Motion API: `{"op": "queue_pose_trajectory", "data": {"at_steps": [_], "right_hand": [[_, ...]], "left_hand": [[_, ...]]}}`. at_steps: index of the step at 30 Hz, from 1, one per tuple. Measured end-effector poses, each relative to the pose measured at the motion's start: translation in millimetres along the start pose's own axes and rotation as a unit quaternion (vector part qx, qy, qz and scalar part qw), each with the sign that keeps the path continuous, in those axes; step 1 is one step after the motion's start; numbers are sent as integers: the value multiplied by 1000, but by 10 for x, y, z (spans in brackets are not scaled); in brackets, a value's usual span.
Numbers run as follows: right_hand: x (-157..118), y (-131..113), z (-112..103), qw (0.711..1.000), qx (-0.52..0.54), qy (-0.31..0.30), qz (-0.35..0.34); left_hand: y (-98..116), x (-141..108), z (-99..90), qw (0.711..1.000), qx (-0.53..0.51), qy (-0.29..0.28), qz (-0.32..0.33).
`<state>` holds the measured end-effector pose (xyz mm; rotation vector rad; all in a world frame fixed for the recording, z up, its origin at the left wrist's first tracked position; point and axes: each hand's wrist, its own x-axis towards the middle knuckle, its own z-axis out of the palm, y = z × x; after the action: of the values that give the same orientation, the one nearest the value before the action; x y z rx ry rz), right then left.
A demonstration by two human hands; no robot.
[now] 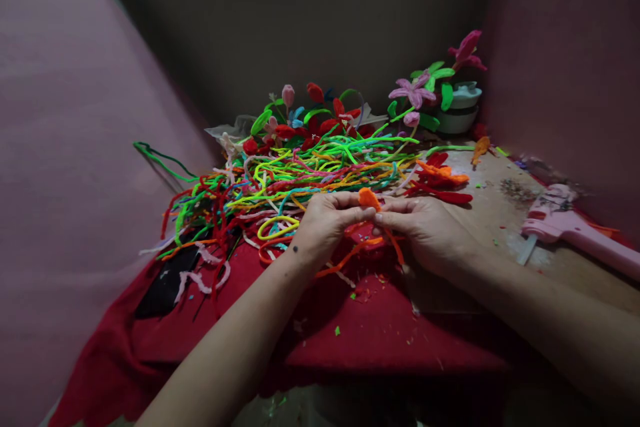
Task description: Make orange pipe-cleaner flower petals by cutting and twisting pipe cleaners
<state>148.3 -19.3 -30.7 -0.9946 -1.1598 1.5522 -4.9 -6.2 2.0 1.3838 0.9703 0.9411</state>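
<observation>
Both hands meet over the front of the table, pinching one orange pipe cleaner [369,198]. Its upper end is bent into a rounded, petal-like loop, and loose orange ends hang below the fingers. My left hand [327,217] grips it from the left between thumb and index finger. From the other side my right hand [417,223] pinches it near the base of the loop. Just behind the hands lies a tangled heap of pipe cleaners [320,163] in green, yellow, red, orange and pink. Finished-looking orange petals [450,177] and red petals [453,197] rest right of the hands.
A pink glue gun [565,220] lies on the board [500,213] at right. Pipe-cleaner flowers [413,92] stand at the back near a small pale pot [457,120]. A dark flat object [167,283] sits at left on the red cloth [370,340], which carries scattered scraps.
</observation>
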Motion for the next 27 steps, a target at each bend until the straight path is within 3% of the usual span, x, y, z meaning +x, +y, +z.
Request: {"op": "queue_pose_trajectory", "data": {"at_steps": [3, 7, 11, 15, 21, 24, 27], "right_hand": [[-4, 20, -7, 1000, -4, 12, -20], [-12, 11, 3, 999, 2, 23, -28], [-17, -2, 23, 1000, 8, 2, -13], [-26, -3, 41, 999, -30, -13, -19], [-66, -86, 85, 998, -42, -35, 21], [-82, -117, 89, 998, -61, -28, 12], [-70, -90, 76, 996, -86, -22, -14]], "left_hand": [[-52, -19, 40, 995, 72, 50, 52], [-81, -45, 105, 956, 208, 133, 159], [-57, -39, 125, 969, 184, 108, 123], [-32, -27, 113, 974, 157, 119, 115], [-17, -10, 47, 990, 97, 88, 45], [-17, -6, 29, 980, 144, 108, 84], [-50, -9, 33, 936, 256, 140, 196]]}}
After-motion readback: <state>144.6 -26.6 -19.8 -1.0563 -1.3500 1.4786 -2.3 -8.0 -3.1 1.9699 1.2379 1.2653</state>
